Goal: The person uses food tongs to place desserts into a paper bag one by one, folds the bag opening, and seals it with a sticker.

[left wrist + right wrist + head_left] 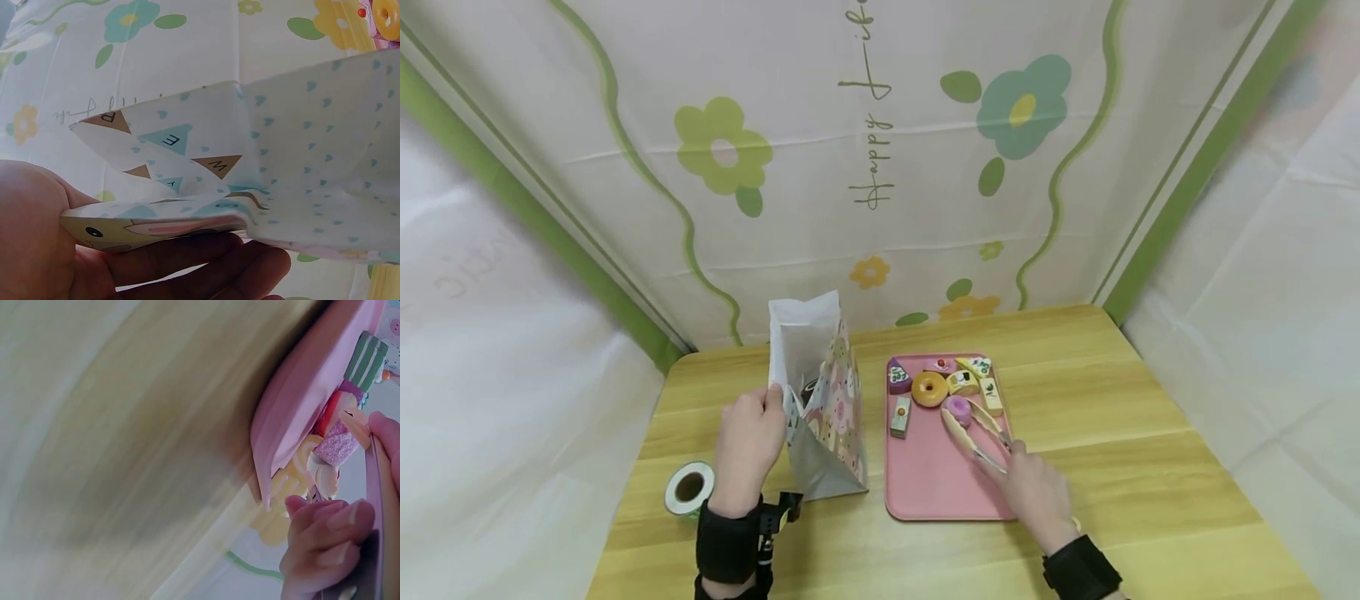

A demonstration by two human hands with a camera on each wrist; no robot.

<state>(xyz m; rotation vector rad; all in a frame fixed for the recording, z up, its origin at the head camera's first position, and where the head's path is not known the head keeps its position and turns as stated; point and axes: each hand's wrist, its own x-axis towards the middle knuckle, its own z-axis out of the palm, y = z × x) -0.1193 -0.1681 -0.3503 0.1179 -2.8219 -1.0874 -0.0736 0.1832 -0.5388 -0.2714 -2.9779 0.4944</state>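
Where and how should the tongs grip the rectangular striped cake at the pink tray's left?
Probably pinch the striped cake by its two long sides, bringing the tongs in from the near side. It is narrow and lies lengthwise; its near end faces bare pink tray, while the purple wedge cake sits beyond its far end.

Free room, from where I stand: a wide stretch of table (1112, 425) right of the pink tray (928, 479); a narrow lane between tray and paper bag (838, 412). Obstacles: toy pastries (961, 384) crowding the tray's far half; right hand (1036, 492) and tongs (957, 432) across its right edge; left hand (752, 437) at the bag's rim; tape roll (673, 493) left of the bag.
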